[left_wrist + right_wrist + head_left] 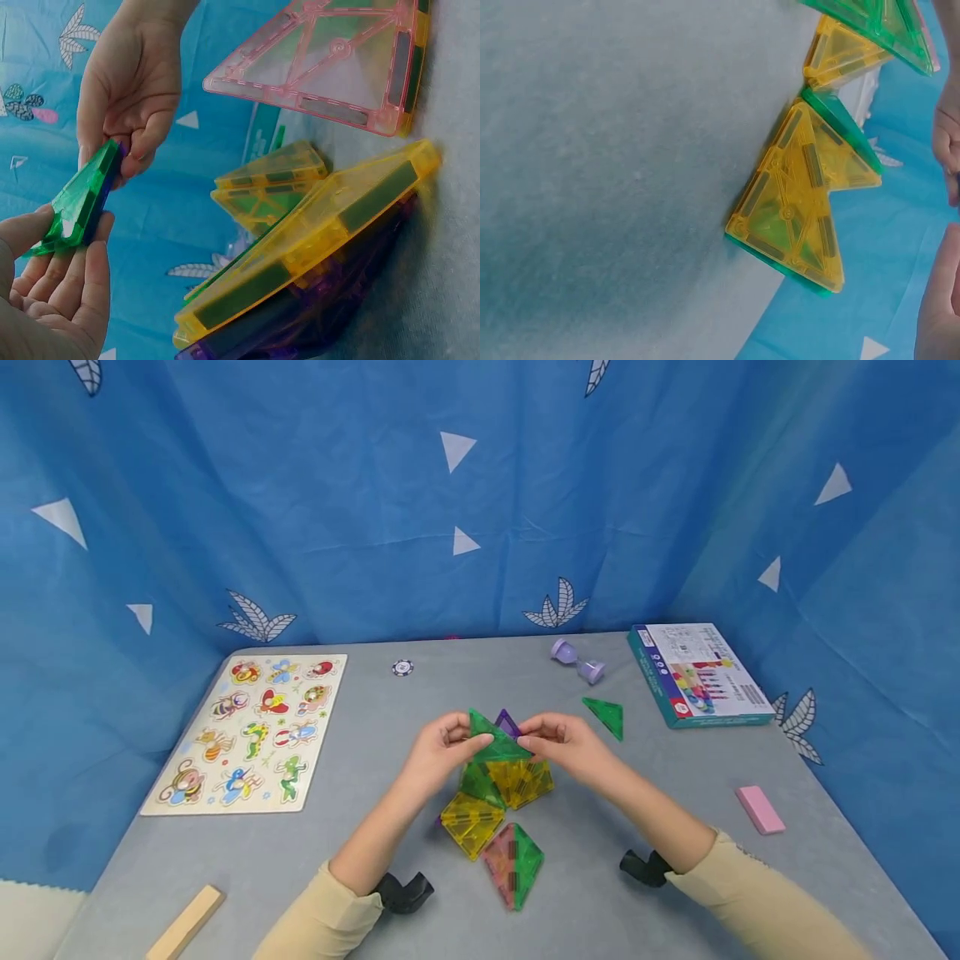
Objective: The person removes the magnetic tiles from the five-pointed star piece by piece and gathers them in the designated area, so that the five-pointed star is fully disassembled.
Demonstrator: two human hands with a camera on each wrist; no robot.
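Both hands hold a pair of triangular magnetic tiles up above the table. The left hand (444,749) pinches the green tile (491,742) by its left side, thumb in front. The right hand (564,745) grips the right end, where a purple tile (507,723) shows behind the green one. In the left wrist view the two tiles lie face to face between the left hand (60,292) and right hand (139,90). Below them stand joined yellow tiles (525,783) and green tiles (482,783), with another yellow tile (471,823) nearer. A pink tile (500,862) stands joined to a green one.
A loose green triangle (607,717) lies right of the hands. Beyond are a purple hourglass-shaped thing (577,662) and a box (701,675). An insect puzzle board (247,735), a chip (402,667), a wooden block (185,922) and a pink block (761,810) lie around.
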